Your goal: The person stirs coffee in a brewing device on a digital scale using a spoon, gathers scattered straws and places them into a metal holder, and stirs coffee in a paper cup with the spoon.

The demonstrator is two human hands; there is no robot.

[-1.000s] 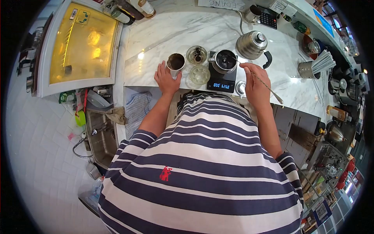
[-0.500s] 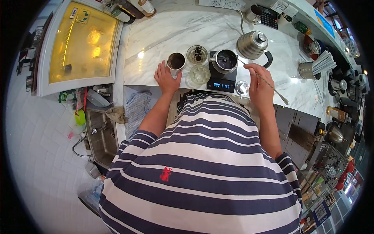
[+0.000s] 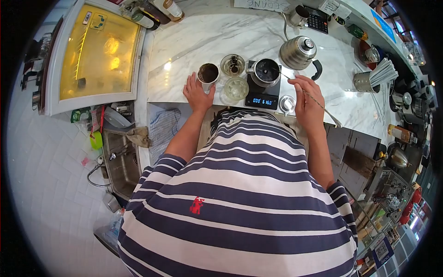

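Observation:
My left hand (image 3: 199,94) is wrapped round a white cup (image 3: 207,83) with dark brown contents, its thumb on the right side and fingers on the left. My right hand (image 3: 309,100) pinches a long bar spoon (image 3: 323,107) with a twisted shaft. The spoon's far end dips into a metal pot (image 3: 252,74) of dark liquid, which stands on a black digital scale (image 3: 261,100) with a lit blue display. Between the two hands are a glass with dark residue (image 3: 232,65) and a clear glass (image 3: 236,88).
A steel gooseneck kettle (image 3: 298,52) stands behind my right hand. Beside the scale lies a small round metal item (image 3: 286,105). A holder of wrapped straws (image 3: 365,82) is at the right, a sink (image 3: 122,159) at lower left. Bottles (image 3: 170,10) stand at the back.
The bar spoon has shifted slightly in the pot, its outer end moving a little. The digits on the scale have changed. My left hand stays on the cup.

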